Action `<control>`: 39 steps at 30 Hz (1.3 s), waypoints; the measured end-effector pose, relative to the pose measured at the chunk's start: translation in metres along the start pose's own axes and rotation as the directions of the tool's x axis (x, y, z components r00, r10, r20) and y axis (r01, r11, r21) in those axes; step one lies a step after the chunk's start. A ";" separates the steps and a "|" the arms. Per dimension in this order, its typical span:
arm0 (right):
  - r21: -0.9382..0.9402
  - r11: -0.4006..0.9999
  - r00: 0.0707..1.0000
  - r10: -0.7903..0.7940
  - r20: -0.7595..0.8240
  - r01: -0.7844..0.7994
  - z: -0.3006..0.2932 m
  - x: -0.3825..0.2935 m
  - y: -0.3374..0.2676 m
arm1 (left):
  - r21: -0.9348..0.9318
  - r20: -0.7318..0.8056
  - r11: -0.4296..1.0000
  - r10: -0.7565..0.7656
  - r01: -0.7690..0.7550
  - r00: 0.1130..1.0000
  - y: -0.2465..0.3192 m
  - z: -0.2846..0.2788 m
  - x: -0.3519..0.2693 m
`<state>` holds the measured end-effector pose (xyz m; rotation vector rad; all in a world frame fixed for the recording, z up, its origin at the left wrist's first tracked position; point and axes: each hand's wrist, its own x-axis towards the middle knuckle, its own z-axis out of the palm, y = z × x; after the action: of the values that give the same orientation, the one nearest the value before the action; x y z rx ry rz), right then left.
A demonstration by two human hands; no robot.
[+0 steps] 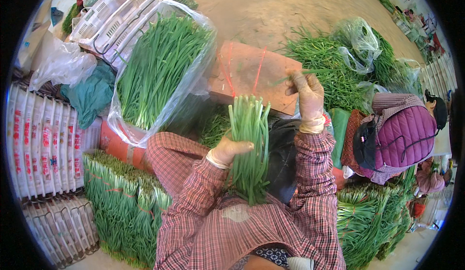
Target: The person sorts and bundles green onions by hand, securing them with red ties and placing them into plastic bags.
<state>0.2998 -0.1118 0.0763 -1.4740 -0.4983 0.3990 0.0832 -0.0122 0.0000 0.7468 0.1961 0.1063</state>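
Note:
Before my chest, my left hand, in a thin pale glove, is shut around a bunch of long green leafy stalks, cut ends pointing away from me. Farther forward on the right, my gloved right hand pinches a loose green leaf between its fingers. Past the bunch stands a reddish-brown board with red ties lying over it. Left of the board, a clear plastic bag holds many more leafy stalks.
White plastic crates are stacked at the left. Tied bundles of greens stand lower left, with more bundles lower right. Loose greens are heaped beyond my right hand. A co-worker in a purple vest sits close at the right.

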 end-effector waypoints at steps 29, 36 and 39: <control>0.154 0.988 0.952 -0.023 0.307 -0.026 0.031 -0.064 0.030 | -0.417 0.043 0.903 -0.093 0.103 0.995 -0.022 -0.008 0.010; -0.506 0.497 0.709 -0.512 0.484 0.705 0.020 -0.057 -0.015 | -0.434 -0.008 0.901 -0.029 0.022 1.000 -0.027 -0.005 0.012; -0.544 0.463 0.714 -0.484 0.506 0.700 0.021 -0.057 -0.018 | -0.376 0.037 0.924 -0.068 0.077 0.997 -0.025 -0.005 0.011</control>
<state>0.2397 -0.1265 0.0903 -1.8473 -1.5078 -0.2173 0.0935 -0.0255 -0.0220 0.3555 0.1744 0.0623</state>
